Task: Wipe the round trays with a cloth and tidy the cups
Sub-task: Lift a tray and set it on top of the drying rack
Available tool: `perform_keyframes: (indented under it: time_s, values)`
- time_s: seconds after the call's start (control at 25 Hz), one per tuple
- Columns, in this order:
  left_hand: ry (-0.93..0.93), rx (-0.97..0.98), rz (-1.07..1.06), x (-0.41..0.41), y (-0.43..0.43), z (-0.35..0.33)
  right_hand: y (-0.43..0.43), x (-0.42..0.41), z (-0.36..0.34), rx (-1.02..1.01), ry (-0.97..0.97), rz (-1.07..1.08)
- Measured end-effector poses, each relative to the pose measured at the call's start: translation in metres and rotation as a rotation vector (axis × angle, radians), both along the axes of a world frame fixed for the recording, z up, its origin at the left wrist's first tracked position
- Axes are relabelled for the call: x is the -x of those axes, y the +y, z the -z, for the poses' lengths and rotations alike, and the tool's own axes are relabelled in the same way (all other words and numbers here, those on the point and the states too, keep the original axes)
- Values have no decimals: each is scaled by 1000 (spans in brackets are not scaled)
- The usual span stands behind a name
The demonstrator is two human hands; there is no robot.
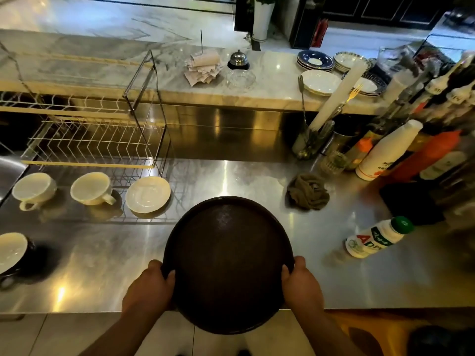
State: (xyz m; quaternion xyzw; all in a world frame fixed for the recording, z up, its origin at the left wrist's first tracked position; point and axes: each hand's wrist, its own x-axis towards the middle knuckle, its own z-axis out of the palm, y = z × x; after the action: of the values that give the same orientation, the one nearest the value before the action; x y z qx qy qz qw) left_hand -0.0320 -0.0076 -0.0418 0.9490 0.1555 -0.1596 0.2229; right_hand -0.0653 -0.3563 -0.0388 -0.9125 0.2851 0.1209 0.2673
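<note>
A dark round tray (228, 255) hangs partly over the front edge of the steel counter (102, 258). My left hand (151, 286) grips its left rim and my right hand (299, 281) grips its right rim, thumbs on top. A crumpled brown cloth (308, 191) lies on the counter behind the tray to the right. Two white cups (33, 189) (91, 187) and a white saucer (147, 194) stand at the left under a wire rack. Another cup (11, 253) on a dark saucer sits at the far left edge.
A wire dish rack (97, 134) stands at the back left. A small white bottle with a green cap (377, 237) lies on its side right of the tray. Sauce bottles (385, 150) and a cutlery holder (312, 142) crowd the right. Stacked plates (321, 82) and a bell (239, 58) sit on the marble ledge.
</note>
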Motion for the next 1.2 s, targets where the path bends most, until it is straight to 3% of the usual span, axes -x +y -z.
perform_keyframes:
  time_s: [0.2, 0.4, 0.76, 0.88, 1.2]
  values:
    - [162, 57, 80, 15, 6, 2, -6, 13, -11, -145, 113, -23]
    - [347, 334, -94, 29, -4, -2, -6, 23, -26, -453, 290, 70]
    - [224, 384, -127, 31, -10, -13, -3, 24, -34, -515, 138, 123]
    - [178, 469, -152, 27, -14, -37, -7, 16, -46, -521, 86, 112]
    - [-10, 448, -124, -9, -26, -125, -19, -23, -106, -556, -30, 153]
